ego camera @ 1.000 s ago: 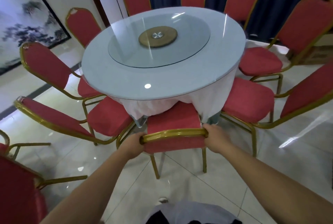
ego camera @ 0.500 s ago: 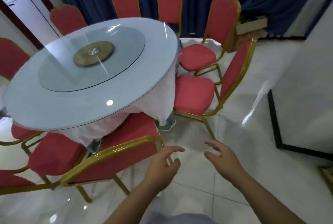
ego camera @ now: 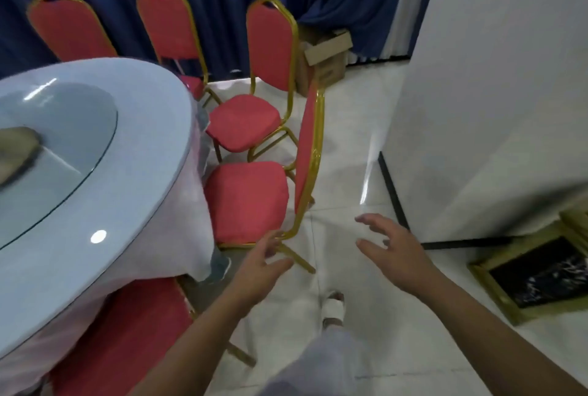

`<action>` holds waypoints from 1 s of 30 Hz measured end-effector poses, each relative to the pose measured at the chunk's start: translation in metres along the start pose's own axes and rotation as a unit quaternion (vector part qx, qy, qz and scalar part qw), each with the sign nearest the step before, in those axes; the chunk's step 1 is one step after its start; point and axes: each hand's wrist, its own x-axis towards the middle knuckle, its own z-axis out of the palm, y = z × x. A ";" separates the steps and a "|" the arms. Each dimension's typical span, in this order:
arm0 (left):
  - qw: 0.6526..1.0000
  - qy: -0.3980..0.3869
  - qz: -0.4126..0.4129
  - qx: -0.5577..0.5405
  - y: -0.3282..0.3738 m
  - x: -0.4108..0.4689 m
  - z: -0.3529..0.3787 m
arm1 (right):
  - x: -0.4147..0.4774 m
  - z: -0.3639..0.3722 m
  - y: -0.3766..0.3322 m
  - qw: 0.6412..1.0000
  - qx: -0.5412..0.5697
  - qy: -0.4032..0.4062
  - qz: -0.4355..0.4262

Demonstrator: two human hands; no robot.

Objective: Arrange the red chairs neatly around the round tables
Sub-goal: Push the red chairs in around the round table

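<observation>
Two spread grips, neither holding anything: the left grip [ego camera: 259, 263] has its fingers loosely apart right at the lower rear corner of the nearest red-cushioned chair with a gold metal frame [ego camera: 246, 201], and I cannot tell whether they touch the tube. The right grip [ego camera: 393, 249] hangs open, off to the side of that chair's backrest, over the glossy white floor tiles [ego camera: 343, 173]. The chair stands just ahead of the left grip, its seat edge against the hanging white tablecloth [ego camera: 197, 204] of the round pale-blue worktop [ego camera: 133, 223], its backrest seen almost edge-on. Beyond it, farther from both grips, a second matching red chair [ego camera: 243, 122] sits close, the two frames nearly meeting. A shove from the left grip alone would likely swing the near chair into that neighbour or snag the cloth hem. The person's white-slippered foot [ego camera: 332, 305], below the grips, is near the chair's rear leg, so a trip seems possible.
</observation>
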 end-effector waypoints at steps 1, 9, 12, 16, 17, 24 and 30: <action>1.000 -0.002 0.010 -0.011 0.013 0.031 0.001 | 0.025 -0.020 -0.005 1.000 -0.014 0.007 -0.003; 0.993 0.006 0.047 -0.110 0.139 0.231 0.006 | 0.177 -0.122 -0.049 0.999 -0.052 0.004 0.011; 0.994 -0.005 0.037 -0.098 0.170 0.281 0.006 | 0.220 -0.142 -0.049 0.998 -0.056 -0.009 0.013; 0.996 -0.058 0.049 -0.045 0.196 0.331 0.004 | 0.290 -0.155 -0.041 0.997 -0.061 -0.049 0.026; 0.996 -0.072 0.045 -0.041 0.199 0.341 0.004 | 0.311 -0.157 -0.039 0.996 -0.064 -0.066 0.021; 0.998 -0.065 -0.002 0.005 0.201 0.379 0.010 | 0.493 -0.151 -0.042 0.967 -0.100 -0.221 -0.075; 0.972 0.172 -0.123 0.102 0.213 0.367 0.059 | 0.598 -0.133 -0.069 0.867 -0.159 -0.435 -0.183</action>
